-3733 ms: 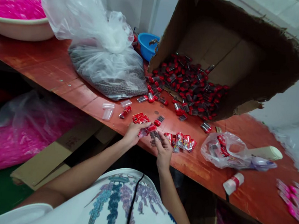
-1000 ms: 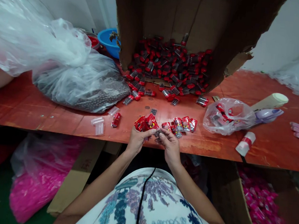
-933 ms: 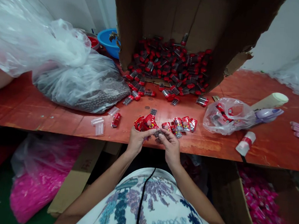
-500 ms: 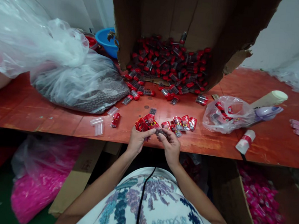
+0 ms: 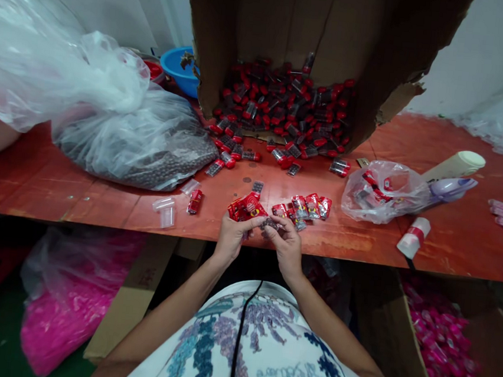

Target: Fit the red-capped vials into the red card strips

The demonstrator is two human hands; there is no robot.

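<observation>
Near the table's front edge, my left hand (image 5: 231,234) is closed on several red wrappers (image 5: 249,205). Thumb and fingers of my right hand (image 5: 288,245) pinch a small clear packet of dark beads (image 5: 270,223), which lies between the two hands against the wrappers. Just beyond the wrappers stands a clear tube of dark beads (image 5: 257,187). Several red packets (image 5: 312,207) lie to the right of my hands. On the left are a red tube (image 5: 194,201) and empty clear tubes (image 5: 166,213).
A torn cardboard box (image 5: 216,43) at the back spills red-capped tubes (image 5: 286,106). A large bag of dark beads (image 5: 149,143) fills the left. To the right are a plastic bag (image 5: 378,195) and a white roll (image 5: 413,238). Pink pieces (image 5: 445,343) sit in a box below.
The red wrappers in my left hand have shifted slightly, and the bead packet between my fingers shows a little more. Both hands stay in nearly the same place.
</observation>
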